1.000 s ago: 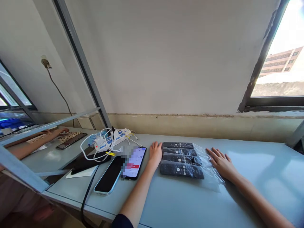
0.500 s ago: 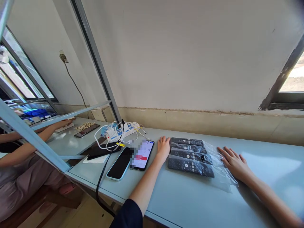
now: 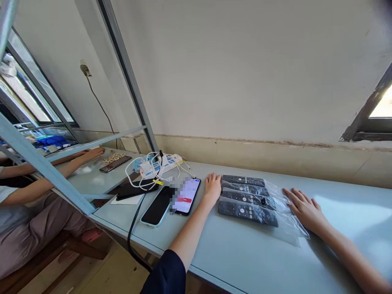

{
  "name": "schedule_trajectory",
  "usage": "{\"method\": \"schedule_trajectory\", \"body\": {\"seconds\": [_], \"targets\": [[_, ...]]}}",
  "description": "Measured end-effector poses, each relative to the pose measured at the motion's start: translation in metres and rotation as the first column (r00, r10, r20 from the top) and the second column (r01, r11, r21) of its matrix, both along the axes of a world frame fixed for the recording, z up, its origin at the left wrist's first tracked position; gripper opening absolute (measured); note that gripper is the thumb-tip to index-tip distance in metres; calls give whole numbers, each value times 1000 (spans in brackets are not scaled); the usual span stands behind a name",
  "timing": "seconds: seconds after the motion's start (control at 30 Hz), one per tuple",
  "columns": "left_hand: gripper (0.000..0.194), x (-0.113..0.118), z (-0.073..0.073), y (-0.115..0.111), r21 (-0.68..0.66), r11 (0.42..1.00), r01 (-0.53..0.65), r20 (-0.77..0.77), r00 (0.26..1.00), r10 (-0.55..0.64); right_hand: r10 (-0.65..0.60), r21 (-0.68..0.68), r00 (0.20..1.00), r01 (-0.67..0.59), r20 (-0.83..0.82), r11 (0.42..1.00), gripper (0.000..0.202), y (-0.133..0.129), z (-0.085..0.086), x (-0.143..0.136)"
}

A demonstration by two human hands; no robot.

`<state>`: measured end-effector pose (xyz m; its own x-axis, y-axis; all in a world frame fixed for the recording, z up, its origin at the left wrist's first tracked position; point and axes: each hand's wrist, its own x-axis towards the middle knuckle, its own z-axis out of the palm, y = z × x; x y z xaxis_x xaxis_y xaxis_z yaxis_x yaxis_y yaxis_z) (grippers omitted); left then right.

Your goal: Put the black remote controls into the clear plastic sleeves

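Several dark remote controls in clear plastic bags lie in a stacked row on the pale blue table. Just left of them, my left hand rests flat on the tabletop, empty, with its fingers pointing toward the wall. My right hand lies spread at the right, its fingertips by the loose ends of the bags. A small black object sits on one of the bags. Left of my left forearm are a lit phone and a dark-screened phone.
A white power strip with tangled cables stands near the wall. A black pouch and a black cable lie left. Beyond the metal frame, a person's arms rest at another table.
The view has shifted slightly, so the table items appear a little higher and further right. Both my hands keep their places beside the bags. The person's hand at the left has moved slightly.
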<state>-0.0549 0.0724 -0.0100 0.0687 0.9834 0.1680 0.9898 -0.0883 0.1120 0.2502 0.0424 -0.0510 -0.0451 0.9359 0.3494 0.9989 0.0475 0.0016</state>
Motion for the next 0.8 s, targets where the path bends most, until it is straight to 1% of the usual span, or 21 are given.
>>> {"method": "schedule_trajectory", "body": {"seconds": [0.2,0.4,0.63,0.8], "targets": [[45,0,0,0,0,1000,-8,4,1000,8,1,24,1000,-1,-2,1000,54,3,-4,4],[45,1,1,-2,-5,1000,2,4,1000,-2,-19,-47,1000,19,-14,999,56,0,4,0],[45,1,2,-2,-9,1000,9,6,1000,-9,-6,-14,1000,6,-10,1000,55,-1,3,0],[46,1,4,-3,-19,1000,6,-2,1000,-6,2,-39,1000,-2,-14,999,55,-1,5,1]]}}
